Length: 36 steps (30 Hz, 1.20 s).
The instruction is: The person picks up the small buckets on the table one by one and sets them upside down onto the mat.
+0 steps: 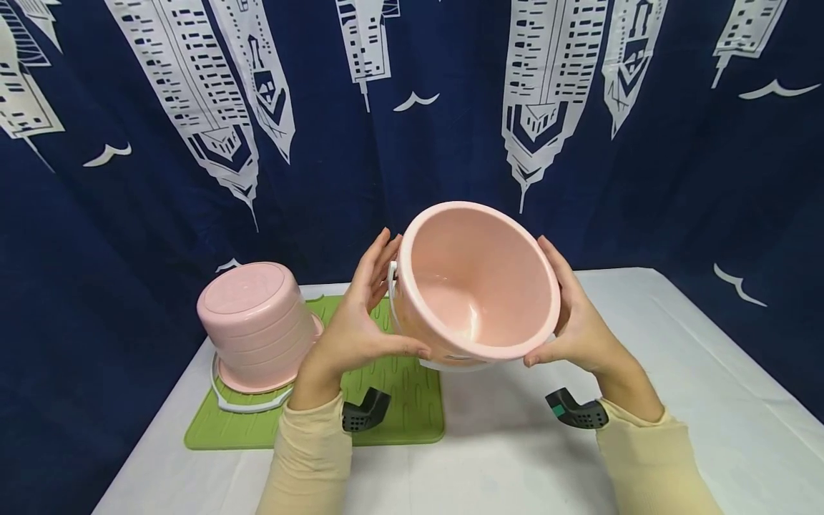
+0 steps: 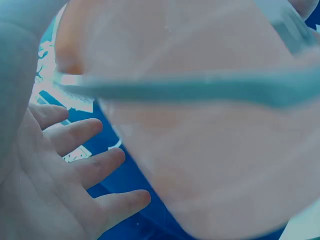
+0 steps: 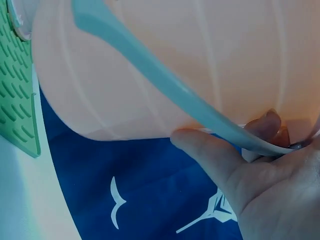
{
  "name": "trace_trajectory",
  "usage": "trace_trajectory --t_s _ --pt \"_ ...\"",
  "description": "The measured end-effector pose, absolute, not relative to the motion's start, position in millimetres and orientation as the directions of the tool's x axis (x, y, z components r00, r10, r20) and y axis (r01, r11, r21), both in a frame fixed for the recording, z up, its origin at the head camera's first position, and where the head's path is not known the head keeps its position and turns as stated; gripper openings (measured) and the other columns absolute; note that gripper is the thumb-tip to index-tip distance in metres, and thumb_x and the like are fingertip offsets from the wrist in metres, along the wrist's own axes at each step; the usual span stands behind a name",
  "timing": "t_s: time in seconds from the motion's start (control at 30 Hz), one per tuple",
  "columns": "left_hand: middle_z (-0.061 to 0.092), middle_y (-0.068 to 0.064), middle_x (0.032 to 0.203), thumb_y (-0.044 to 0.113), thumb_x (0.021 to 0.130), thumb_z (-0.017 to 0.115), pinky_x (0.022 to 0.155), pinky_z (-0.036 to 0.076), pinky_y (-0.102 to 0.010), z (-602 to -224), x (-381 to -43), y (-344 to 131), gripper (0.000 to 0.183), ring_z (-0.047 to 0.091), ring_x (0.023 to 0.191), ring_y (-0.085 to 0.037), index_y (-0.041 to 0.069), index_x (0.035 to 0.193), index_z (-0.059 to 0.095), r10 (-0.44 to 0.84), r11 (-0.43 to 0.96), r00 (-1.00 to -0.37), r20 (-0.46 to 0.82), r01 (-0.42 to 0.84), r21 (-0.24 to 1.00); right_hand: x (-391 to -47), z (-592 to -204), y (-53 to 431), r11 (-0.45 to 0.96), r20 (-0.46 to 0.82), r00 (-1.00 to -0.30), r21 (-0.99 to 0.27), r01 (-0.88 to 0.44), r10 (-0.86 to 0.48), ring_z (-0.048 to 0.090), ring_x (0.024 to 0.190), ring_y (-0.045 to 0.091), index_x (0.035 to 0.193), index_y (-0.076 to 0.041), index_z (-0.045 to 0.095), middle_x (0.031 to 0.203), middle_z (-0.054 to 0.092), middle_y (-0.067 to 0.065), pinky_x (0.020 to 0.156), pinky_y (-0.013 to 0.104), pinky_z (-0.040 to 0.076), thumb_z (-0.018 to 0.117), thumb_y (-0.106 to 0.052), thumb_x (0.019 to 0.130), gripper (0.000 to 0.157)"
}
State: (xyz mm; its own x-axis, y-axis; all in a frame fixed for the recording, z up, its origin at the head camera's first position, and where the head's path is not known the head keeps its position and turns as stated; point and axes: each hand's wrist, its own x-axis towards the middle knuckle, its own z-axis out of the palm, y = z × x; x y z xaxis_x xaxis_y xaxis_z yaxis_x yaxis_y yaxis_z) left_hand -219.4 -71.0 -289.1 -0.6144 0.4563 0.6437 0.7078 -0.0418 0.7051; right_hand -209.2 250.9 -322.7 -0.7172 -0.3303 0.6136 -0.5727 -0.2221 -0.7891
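A pink bucket (image 1: 473, 300) is raised over the table, tilted with its mouth toward me and its inside bare. My left hand (image 1: 360, 322) holds it at the left of the rim, thumb along the front edge; in the left wrist view its other fingers (image 2: 82, 135) spread beside the wall. Opposite, my right hand (image 1: 579, 322) grips the rim's right side, thumb low in front and fingers behind. The bucket's pale handle (image 3: 170, 82) hangs across its outside wall in the right wrist view.
A second pink bucket (image 1: 257, 329) stands upside down on a green ridged mat (image 1: 408, 415) to the left, its white handle (image 1: 251, 408) lying at the front. Both rest on a white-covered table (image 1: 502, 458). A dark blue printed curtain (image 1: 386, 164) hangs behind.
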Motion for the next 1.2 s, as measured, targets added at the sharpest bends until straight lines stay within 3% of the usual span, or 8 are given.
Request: trace_trajectory --t_s 0.23,0.47,0.73,0.83,0.93,1.1,1.2 --pt "0.021 0.003 0.165 0.055 0.057 0.093 0.117 0.022 -0.052 -296.6 -227.9 -73.5 0.139 0.021 0.150 -0.018 0.025 0.163 0.008 0.453 -0.043 -0.649 0.612 0.670 0.742 -210.7 -324.3 257.8 -0.385 0.644 -0.716 -0.754 -0.533 -0.269 0.030 0.140 0.026 0.163 -0.012 0.010 0.164 0.014 0.013 0.096 0.032 0.051 0.101 -0.002 0.053 0.142" --pt "0.016 0.006 0.166 0.047 0.056 0.097 0.119 0.021 -0.044 -312.3 -242.2 -72.5 0.141 0.017 0.150 -0.015 0.032 0.162 0.007 0.482 -0.056 -0.692 0.537 0.588 0.807 -209.8 -325.1 260.9 -0.452 0.660 -0.715 -0.723 -0.523 -0.229 0.029 0.142 0.024 0.162 -0.011 0.012 0.165 0.013 0.014 0.104 0.029 0.043 0.102 -0.014 0.054 0.141" --pt "0.008 0.003 0.167 0.048 0.057 0.097 0.117 0.023 -0.050 -330.8 -253.6 -69.3 0.145 0.014 0.151 -0.015 0.025 0.163 0.000 0.540 -0.083 -0.673 0.505 0.555 0.828 -208.2 -323.6 261.3 -0.522 0.699 -0.676 -0.676 -0.520 -0.232 0.029 0.143 0.025 0.162 -0.007 0.013 0.164 0.016 0.014 0.107 0.031 0.042 0.101 -0.015 0.059 0.135" --pt "0.008 0.003 0.167 0.046 0.057 0.098 0.116 0.026 -0.049 -335.7 -257.0 -68.2 0.146 0.018 0.150 -0.017 0.029 0.163 -0.001 0.557 -0.103 -0.657 0.508 0.552 0.827 -208.0 -323.2 261.1 -0.533 0.703 -0.671 -0.672 -0.514 -0.238 0.027 0.144 0.027 0.162 -0.007 0.012 0.164 0.015 0.015 0.108 0.031 0.041 0.100 -0.016 0.060 0.135" --pt "0.012 0.001 0.167 0.034 0.057 0.101 0.115 0.029 -0.048 -338.5 -259.1 -66.5 0.147 0.025 0.148 -0.022 0.033 0.162 -0.003 0.576 -0.137 -0.634 0.516 0.548 0.825 -207.8 -323.1 261.0 -0.536 0.697 -0.675 -0.676 -0.506 -0.242 0.027 0.144 0.027 0.161 -0.007 0.013 0.164 0.015 0.014 0.108 0.032 0.041 0.100 -0.017 0.060 0.134" --pt "0.021 -0.002 0.163 -0.006 0.053 0.098 0.112 0.033 -0.048 -340.5 -257.9 -63.0 0.157 0.034 0.142 -0.027 0.034 0.160 -0.010 0.596 -0.177 -0.614 0.518 0.529 0.830 -208.0 -323.2 258.9 -0.542 0.699 -0.669 -0.675 -0.500 -0.252 0.026 0.144 0.028 0.161 -0.006 0.012 0.164 0.013 0.016 0.109 0.032 0.039 0.100 -0.019 0.061 0.134" --pt "0.023 -0.003 0.162 -0.016 0.049 0.095 0.112 0.034 -0.049 -340.5 -256.0 -61.6 0.162 0.033 0.142 -0.026 0.036 0.159 -0.012 0.590 -0.186 -0.614 0.524 0.528 0.829 -208.9 -323.5 256.4 -0.550 0.703 -0.662 -0.671 -0.498 -0.259 0.024 0.145 0.029 0.162 -0.006 0.011 0.164 0.012 0.017 0.109 0.033 0.039 0.100 -0.021 0.062 0.134"
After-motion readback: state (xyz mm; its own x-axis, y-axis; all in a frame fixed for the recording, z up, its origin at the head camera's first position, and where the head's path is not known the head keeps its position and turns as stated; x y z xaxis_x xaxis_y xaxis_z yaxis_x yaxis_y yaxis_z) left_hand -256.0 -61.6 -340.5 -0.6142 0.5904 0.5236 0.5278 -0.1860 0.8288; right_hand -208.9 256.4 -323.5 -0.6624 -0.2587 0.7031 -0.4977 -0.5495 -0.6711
